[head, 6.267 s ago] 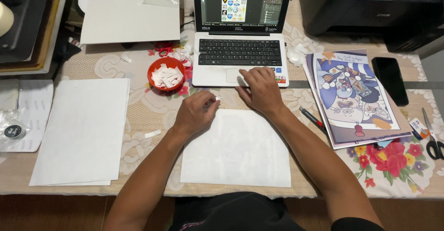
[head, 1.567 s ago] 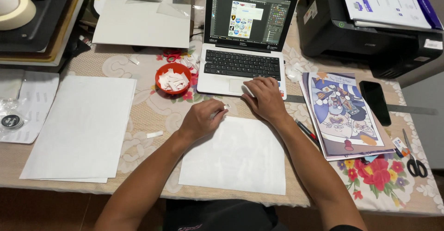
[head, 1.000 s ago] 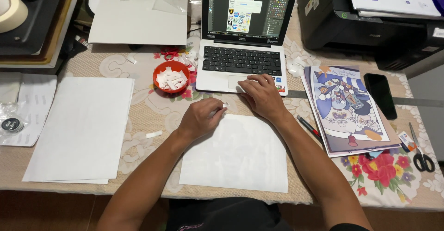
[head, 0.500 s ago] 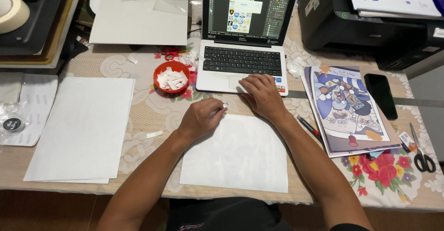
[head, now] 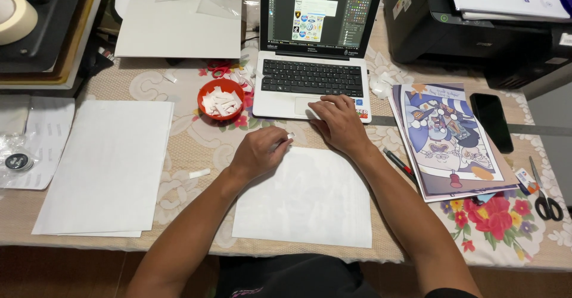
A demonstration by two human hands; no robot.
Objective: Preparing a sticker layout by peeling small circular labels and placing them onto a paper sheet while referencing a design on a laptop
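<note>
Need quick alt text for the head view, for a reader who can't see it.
Seen from above, a person's right hand rests on a laptop's trackpad while the left hand pinches a small white scrap above a white sheet. A red bowl sits left of the laptop.

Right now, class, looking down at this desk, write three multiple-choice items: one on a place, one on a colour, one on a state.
1. Where does the right hand rest?
A. on the laptop's touchpad area
B. on the scissors
C. on the printer

2. What colour is the small bowl of white paper bits?
A. blue
B. red
C. black

3. What state is the laptop in?
A. lid shut
B. open with a dark screen
C. open with a lit screen

Key:
1 A, the fingers lie just below the keyboard.
2 B, the rim shows red beside the laptop's left edge.
3 C, the screen shows a design program with small coloured pictures.

The left hand pinches a small white piece at the top edge of the white sheet.
</note>
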